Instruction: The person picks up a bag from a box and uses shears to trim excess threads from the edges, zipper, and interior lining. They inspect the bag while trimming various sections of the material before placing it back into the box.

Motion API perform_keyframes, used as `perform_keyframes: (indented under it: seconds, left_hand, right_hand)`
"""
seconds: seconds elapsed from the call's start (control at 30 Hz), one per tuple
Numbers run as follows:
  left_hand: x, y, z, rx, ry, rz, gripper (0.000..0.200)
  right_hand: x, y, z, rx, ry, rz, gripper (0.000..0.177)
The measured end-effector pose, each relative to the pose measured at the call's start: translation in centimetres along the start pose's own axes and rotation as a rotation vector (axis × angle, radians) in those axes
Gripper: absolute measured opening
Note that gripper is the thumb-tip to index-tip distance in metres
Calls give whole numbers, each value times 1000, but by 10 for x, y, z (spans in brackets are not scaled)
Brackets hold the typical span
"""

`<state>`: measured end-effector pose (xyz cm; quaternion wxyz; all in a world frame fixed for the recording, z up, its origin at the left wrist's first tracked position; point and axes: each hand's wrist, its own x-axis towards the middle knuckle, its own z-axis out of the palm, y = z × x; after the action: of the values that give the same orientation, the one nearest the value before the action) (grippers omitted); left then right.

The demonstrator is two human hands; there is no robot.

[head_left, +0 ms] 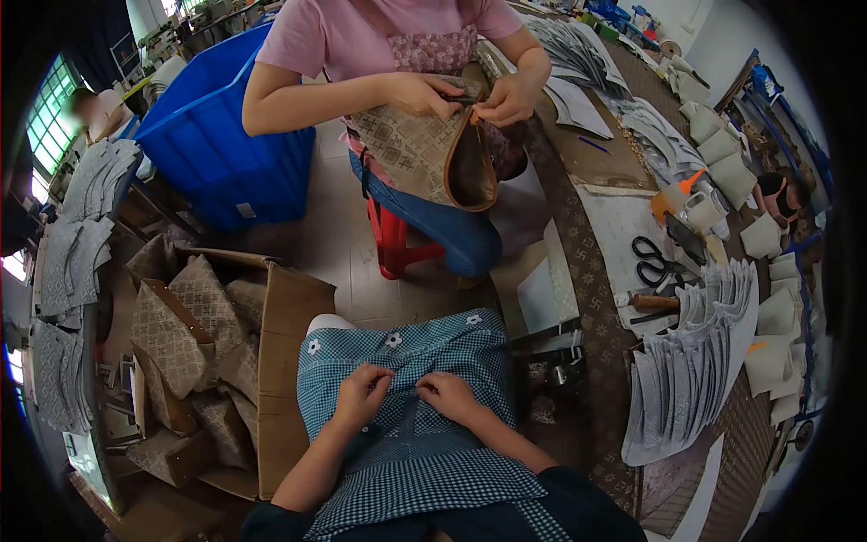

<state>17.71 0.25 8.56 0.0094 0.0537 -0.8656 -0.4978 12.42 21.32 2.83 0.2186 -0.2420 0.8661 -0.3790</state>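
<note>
My left hand (361, 395) and my right hand (449, 396) rest close together on my lap, both pinching the blue-and-white checked apron (424, 361) with small white flowers. Their fingers are curled into the cloth near its middle. Across from me a person in a pink shirt sits on a red stool (390, 239) and works with both hands on the edge of a tan patterned bag piece (424, 149).
A cardboard box (280, 316) of patterned bag pieces stands at my left. A blue bin (217, 135) is behind it. The worktable (596, 298) on the right carries black scissors (655, 260), fanned grey cut pieces (695, 361), a glue bottle (675, 194) and folded cream pieces.
</note>
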Motion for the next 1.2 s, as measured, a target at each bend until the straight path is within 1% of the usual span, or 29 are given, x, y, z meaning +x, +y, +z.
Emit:
perform_keyframes:
  seconds: [0.17, 0.37, 0.47, 0.87, 0.97, 1.07, 1.2]
  left_hand:
    - [-1, -4, 1, -6, 11, 14, 10]
    - [-1, -5, 1, -4, -6, -10, 12]
    - [-1, -4, 2, -12, -9, -22, 13]
    - [-2, -8, 6, 1, -14, 8, 11]
    - [-2, -8, 7, 13, -16, 17, 11]
    - [-2, -8, 8, 12, -31, -15, 12]
    - [-1, -13, 10, 22, -26, 27, 13]
  right_hand:
    - [0, 1, 1, 1, 0, 12, 22]
    - [1, 1, 2, -1, 7, 6, 21]
    - [1, -2, 0, 7, -16, 34, 21]
    - [0, -1, -2, 26, -1, 5, 20]
    - [0, -3, -3, 35, -12, 25, 20]
    - [1, 0, 0, 18, -6, 17, 20]
    - [2, 2, 2, 28, -7, 27, 20]
